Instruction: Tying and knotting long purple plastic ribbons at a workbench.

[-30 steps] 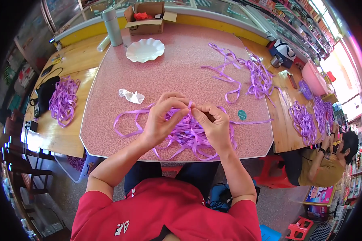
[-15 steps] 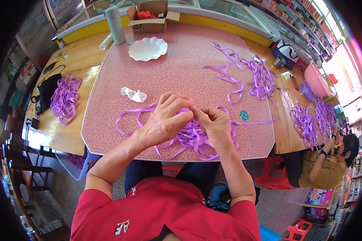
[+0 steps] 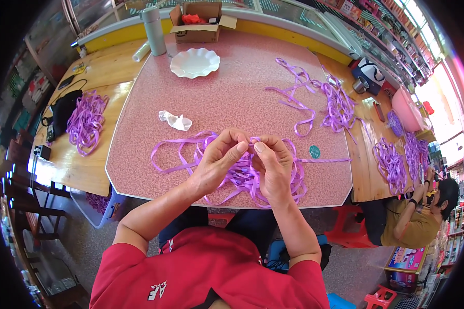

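Both the left hand point(image 3: 219, 158) and right hand point(image 3: 275, 166) are pinching a purple ribbon point(image 3: 254, 139), close together probably for fine control, while a loose ribbon pile point(image 3: 242, 178) is lying beneath on the pink counter point(image 3: 136, 126).

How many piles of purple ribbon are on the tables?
5 visible: one pile below the left hand and right hand, one at the right edge of the pink table, one on the left wooden table, two on the right wooden table. Others may be hidden.
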Demonstrator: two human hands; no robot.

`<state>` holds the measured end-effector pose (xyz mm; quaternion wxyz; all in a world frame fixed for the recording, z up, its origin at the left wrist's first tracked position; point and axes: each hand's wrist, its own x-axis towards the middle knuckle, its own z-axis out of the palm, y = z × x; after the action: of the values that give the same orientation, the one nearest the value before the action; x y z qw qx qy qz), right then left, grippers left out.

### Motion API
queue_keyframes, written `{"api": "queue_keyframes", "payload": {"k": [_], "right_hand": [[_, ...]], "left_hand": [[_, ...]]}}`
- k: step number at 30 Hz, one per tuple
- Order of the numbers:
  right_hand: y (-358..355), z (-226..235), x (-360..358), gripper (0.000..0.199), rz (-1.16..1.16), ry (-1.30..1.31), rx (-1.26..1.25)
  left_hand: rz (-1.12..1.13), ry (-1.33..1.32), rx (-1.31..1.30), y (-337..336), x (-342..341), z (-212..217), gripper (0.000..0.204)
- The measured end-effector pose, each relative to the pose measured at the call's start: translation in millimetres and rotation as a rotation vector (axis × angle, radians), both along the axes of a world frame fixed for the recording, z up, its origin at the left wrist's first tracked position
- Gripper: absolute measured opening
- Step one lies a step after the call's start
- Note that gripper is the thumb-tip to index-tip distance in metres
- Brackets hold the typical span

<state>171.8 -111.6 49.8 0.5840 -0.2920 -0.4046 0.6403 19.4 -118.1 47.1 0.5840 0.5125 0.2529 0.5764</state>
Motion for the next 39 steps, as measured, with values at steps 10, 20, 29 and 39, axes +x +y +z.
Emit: {"api": "queue_keyframes", "payload": {"k": [10, 20, 29, 39], "right_hand": [[2.4, 6.5, 1.9, 0.007, 0.053, 0.016, -0.009], [19.4, 21.5, 23.4, 0.016, -0.185, -0.791, 0.953], [18.3, 26.9, 25.4, 0.011, -0.09, -0.889, 0.891], [23.5, 14.0, 21.5, 0.004, -0.144, -0.789, 0.726]], "left_hand": [[0.024, -0.072, -0.132, 1.4, 7.5, 2.0, 0.019], [-0.225, -0.106, -0.348, 13.8, -5.9, 5.1, 0.023], [-0.146, 0.092, -0.291, 19.6, -12.4, 3.3, 0.018], [-0.086, -0.116, -0.325, 6.1, -0.8, 3.5, 0.015]]}}
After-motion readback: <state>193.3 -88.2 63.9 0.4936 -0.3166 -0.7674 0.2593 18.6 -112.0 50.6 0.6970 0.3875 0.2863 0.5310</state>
